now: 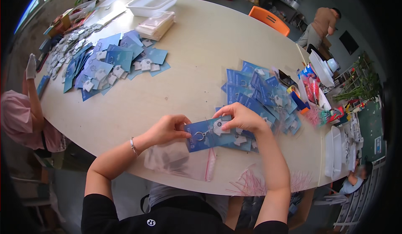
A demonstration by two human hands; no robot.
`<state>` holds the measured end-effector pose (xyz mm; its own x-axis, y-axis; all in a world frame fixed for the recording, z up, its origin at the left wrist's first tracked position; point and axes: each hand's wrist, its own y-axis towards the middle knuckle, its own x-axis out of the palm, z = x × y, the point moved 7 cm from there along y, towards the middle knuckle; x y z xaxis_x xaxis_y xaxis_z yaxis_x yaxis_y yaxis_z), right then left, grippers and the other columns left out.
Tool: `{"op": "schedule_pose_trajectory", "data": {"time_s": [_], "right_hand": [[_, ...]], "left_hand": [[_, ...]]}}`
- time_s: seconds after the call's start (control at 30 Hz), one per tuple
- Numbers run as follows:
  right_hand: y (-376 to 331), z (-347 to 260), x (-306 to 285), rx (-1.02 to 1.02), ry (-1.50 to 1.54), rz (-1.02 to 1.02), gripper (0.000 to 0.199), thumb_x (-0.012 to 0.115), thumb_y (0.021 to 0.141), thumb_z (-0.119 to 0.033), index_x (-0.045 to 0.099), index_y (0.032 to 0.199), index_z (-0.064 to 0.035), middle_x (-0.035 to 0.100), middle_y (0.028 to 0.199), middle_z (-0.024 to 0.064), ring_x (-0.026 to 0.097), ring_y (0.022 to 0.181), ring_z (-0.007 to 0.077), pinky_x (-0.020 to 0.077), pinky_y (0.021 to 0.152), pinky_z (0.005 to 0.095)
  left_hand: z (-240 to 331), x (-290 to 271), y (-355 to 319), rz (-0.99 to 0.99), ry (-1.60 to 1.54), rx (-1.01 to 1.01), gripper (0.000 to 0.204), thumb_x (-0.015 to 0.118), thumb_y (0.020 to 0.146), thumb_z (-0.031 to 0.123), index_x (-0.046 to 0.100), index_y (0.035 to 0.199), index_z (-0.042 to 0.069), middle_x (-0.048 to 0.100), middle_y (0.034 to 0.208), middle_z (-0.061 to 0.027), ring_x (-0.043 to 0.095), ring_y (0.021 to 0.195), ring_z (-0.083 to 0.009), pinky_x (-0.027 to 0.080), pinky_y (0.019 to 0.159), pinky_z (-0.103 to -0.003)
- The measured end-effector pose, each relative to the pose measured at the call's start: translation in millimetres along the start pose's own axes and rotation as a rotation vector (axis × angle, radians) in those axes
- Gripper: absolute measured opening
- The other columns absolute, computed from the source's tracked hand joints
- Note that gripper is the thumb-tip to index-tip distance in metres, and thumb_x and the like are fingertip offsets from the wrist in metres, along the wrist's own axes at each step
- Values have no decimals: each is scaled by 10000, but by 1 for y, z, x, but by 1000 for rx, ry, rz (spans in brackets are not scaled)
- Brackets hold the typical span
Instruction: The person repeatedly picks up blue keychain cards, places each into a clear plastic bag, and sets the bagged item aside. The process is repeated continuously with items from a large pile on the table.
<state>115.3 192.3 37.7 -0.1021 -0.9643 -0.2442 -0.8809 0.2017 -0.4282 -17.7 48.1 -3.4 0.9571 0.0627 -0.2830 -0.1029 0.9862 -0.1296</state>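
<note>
Between my hands is a blue card (194, 144) with a metal key ring (202, 136) and a white T-shirt-shaped charm (219, 127) on it. My left hand (169, 129) pinches the card's left end between thumb and fingers. At the other end, the thumb and fingers of my right hand (242, 117) close on the card by the charm. A clear zip bag (184, 163) with a pink seal lies below the card, holding something dark. Just beyond my right hand spreads a heap of bagged blue cards (251, 92), some with white charms.
Another heap of blue cards (119, 60) lies far left, beside loose grey-white pieces (69, 49). Behind it are stacked clear bags (155, 25) and a white tray (155, 2). Pink ties (253, 181) lie at the near edge. A co-worker in pink (21, 116) sits left.
</note>
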Motion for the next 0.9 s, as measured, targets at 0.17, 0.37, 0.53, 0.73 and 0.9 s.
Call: {"op": "schedule_pose_trajectory", "data": {"time_s": [0.17,0.37,0.53,0.73,0.9], "right_hand": [[26,-3,31,-25,-41,-77,429,703,611,2,651,1037,-9,658,886,70,586,781,133,463,744,268],[30,-9,53,-51,-4,-2,385,744,674,-81,644,1038,-5,625,821,37,563,758,91,435,676,229],[21,11,54,21,177,-55,184,666,796,-104,652,938,14,583,720,-9,557,665,63,441,600,219],[24,10,96,-11,379,-177,104,668,812,-114,640,805,-14,597,700,8,560,616,74,458,558,218],[25,15,100,75,291,-48,133,736,749,-129,673,762,-13,608,697,-1,536,675,70,415,623,240]], "left_hand": [[10,5,4,44,-124,14,161,677,819,45,581,945,20,602,749,-9,531,673,-57,437,607,-230],[5,0,6,87,-150,56,106,646,846,33,554,891,6,603,781,-4,557,748,-48,450,653,-205],[5,-10,4,158,-129,86,105,658,822,62,574,867,17,612,763,-48,581,711,-102,470,626,-259],[47,5,-7,129,123,286,123,684,789,54,572,836,33,558,915,-58,575,814,-170,456,658,-281],[61,-2,-21,226,217,405,205,709,761,62,573,914,62,548,1001,-86,556,902,-222,455,785,-325]]}}
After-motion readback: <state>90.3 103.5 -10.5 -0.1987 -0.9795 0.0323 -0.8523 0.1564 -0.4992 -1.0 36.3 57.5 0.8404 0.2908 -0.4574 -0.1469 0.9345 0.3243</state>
